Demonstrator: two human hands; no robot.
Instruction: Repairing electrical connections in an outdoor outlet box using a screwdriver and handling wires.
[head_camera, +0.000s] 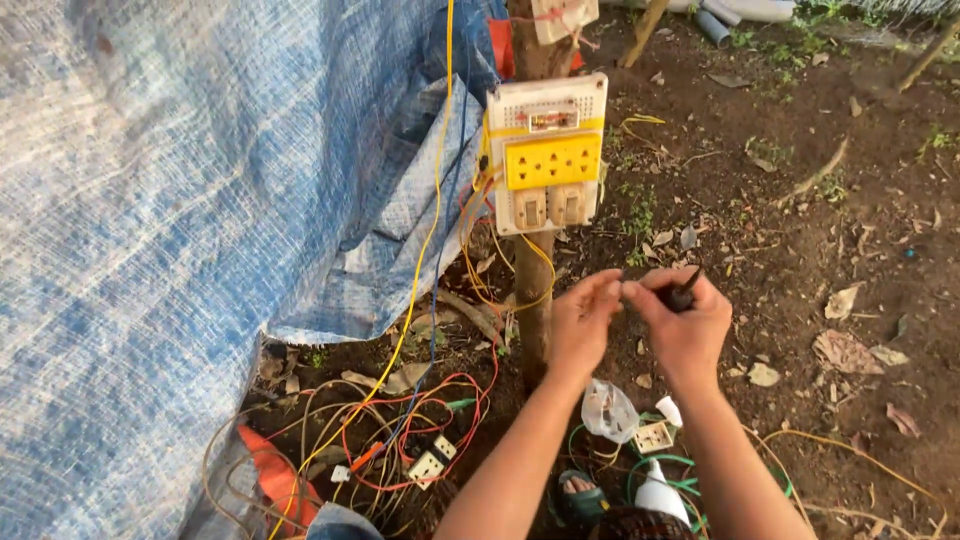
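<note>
The right hand (688, 325) pinched a small dark tool (684, 295), the left hand (583, 322) gripped its tip, and a slip risked touching the switchboard's (547, 155) loose wires (478, 270).

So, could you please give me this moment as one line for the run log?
left hand: fingertips at right hand | right hand: holds small dark tool | ahead: switch board on wooden post | ground: loose wires

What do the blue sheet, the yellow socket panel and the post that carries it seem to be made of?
Blue sheet: woven plastic tarpaulin, going by the grid weave and faded sheen. Yellow socket panel: moulded plastic, smooth and glossy. Post: probably raw wood, rough, brown and uneven like a branch.
</note>
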